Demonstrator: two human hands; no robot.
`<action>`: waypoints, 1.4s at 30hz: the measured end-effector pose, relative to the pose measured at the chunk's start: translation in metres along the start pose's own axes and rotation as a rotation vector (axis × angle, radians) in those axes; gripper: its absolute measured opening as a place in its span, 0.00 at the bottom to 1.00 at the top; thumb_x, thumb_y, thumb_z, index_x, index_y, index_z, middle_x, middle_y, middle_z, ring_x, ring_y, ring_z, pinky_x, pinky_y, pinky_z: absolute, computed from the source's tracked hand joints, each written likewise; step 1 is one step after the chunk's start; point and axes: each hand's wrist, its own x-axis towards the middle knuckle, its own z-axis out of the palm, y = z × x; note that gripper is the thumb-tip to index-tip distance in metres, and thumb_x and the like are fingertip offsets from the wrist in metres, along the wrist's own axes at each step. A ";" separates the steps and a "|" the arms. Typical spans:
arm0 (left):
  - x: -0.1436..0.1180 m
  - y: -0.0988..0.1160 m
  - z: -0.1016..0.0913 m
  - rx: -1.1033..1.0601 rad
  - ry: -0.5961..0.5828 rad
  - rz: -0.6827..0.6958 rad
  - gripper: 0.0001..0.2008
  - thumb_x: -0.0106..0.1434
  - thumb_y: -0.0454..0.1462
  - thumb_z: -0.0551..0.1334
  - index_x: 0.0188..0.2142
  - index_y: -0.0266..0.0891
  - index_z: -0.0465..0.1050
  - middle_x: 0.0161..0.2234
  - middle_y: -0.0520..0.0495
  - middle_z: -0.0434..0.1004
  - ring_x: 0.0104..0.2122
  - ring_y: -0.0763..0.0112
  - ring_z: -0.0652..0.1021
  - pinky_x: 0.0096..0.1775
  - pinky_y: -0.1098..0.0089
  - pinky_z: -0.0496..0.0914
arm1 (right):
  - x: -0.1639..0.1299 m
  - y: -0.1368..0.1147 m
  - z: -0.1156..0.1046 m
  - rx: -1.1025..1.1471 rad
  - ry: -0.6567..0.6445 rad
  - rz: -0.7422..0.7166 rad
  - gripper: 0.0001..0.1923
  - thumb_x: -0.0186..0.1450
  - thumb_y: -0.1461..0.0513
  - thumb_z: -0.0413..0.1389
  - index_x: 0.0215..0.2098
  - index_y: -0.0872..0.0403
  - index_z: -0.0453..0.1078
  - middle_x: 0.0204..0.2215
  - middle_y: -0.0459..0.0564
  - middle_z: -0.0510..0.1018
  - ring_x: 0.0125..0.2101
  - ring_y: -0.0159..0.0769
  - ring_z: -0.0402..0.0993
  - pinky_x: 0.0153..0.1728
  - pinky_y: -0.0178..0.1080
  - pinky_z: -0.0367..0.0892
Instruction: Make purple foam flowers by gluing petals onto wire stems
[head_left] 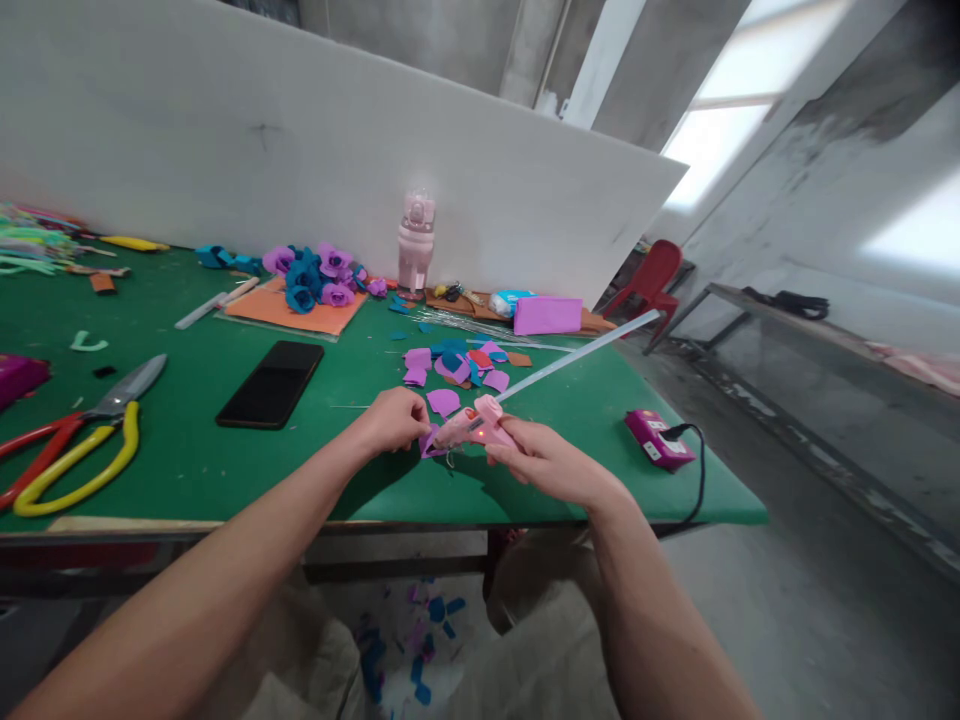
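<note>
Pink foam petals (448,372) lay scattered with blue ones across the middle of the green surface (187,450), loose and unassembled, while a cluster of finished purple and blue flowers (315,275) sat on an orange sheet (292,310) near the white back board, suggesting the work was well under way but with many pieces left to join. At the near edge, the person's left hand (394,420) was closed in a pinch around a small purple petal piece (431,443), holding it just above the surface. The right hand (536,460) was wrapped around the grip of a pink glue gun (480,425), its nozzle meeting the pinched piece and a red light showing on its body; a long clear glue stick (577,355) stuck out of its back toward the far right corner. Whether glue was on the piece could not be made out. A black phone (271,383) lay face up to the left, with yellow and red-handled shears (82,440) beyond it near the left edge. A pink bottle (417,240) stood against the board, a pink power box (658,440) rested at the right edge, and foam scraps (427,620) littered the floor beneath.
</note>
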 end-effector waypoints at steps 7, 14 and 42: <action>-0.001 0.002 -0.001 -0.002 -0.002 -0.007 0.04 0.51 0.34 0.59 0.23 0.35 0.70 0.10 0.56 0.63 0.10 0.79 0.65 0.15 0.78 0.57 | 0.000 0.001 0.000 -0.017 0.012 -0.002 0.13 0.64 0.55 0.47 0.30 0.56 0.65 0.21 0.43 0.65 0.24 0.30 0.60 0.26 0.33 0.56; -0.001 0.003 -0.001 0.005 -0.001 -0.008 0.03 0.50 0.34 0.59 0.23 0.35 0.69 0.10 0.55 0.64 0.11 0.78 0.65 0.15 0.78 0.58 | 0.000 0.002 -0.001 -0.031 0.012 0.017 0.12 0.64 0.57 0.47 0.29 0.56 0.64 0.20 0.43 0.65 0.23 0.30 0.59 0.26 0.33 0.55; -0.001 0.003 -0.001 0.011 -0.002 -0.009 0.03 0.50 0.33 0.59 0.22 0.36 0.68 0.11 0.55 0.64 0.13 0.76 0.68 0.16 0.78 0.60 | -0.004 0.002 -0.005 0.002 0.016 0.021 0.12 0.64 0.56 0.46 0.29 0.56 0.64 0.21 0.44 0.67 0.25 0.31 0.62 0.29 0.34 0.57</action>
